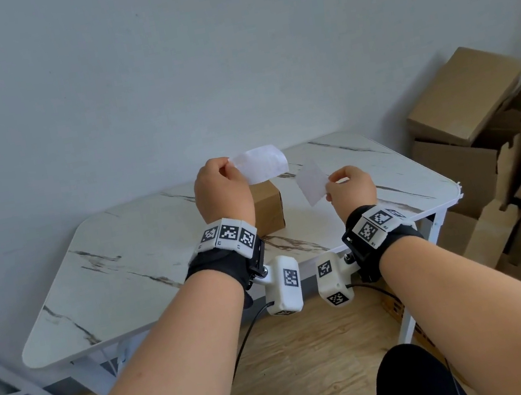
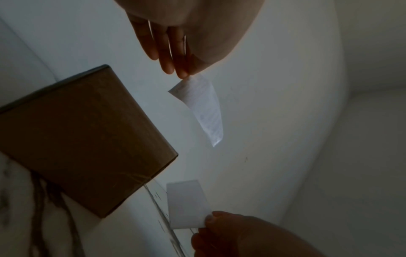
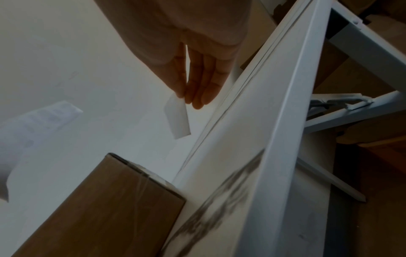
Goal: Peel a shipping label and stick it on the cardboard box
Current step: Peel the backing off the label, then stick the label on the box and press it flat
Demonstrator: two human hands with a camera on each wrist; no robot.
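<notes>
- Up above a white marble-patterned table (image 1: 123,256), a person holds two separate pieces of white paper, one in each hand, both clear of the tabletop.
- The left hand (image 1: 222,193) is raised, with thumb and fingertips pinching one corner of the shipping label (image 1: 260,163), a curled white slip with faint printed text showing through.
- From the left wrist view, the label hangs from the fingertips (image 2: 182,73) and bends away from them.
- The right hand (image 1: 349,186) sits a little lower, pinching the edge of a plain white backing sheet (image 1: 311,183), which is tilted and shows no print.
- The two papers are apart, with a gap of air between them.
- The cardboard box (image 1: 266,208) stands on the table, below the label and partly hidden behind the left hand in the head view. It is brown, closed, and sealed with clear tape along its top seam.
- Neither hand and neither paper touches the box.
- Both wrists wear black straps carrying white blocks with black square markers.
- At the right, beside the table, a pile of brown cartons (image 1: 484,130) leans against the pale wall.
- Below, the floor is light wood.
</notes>
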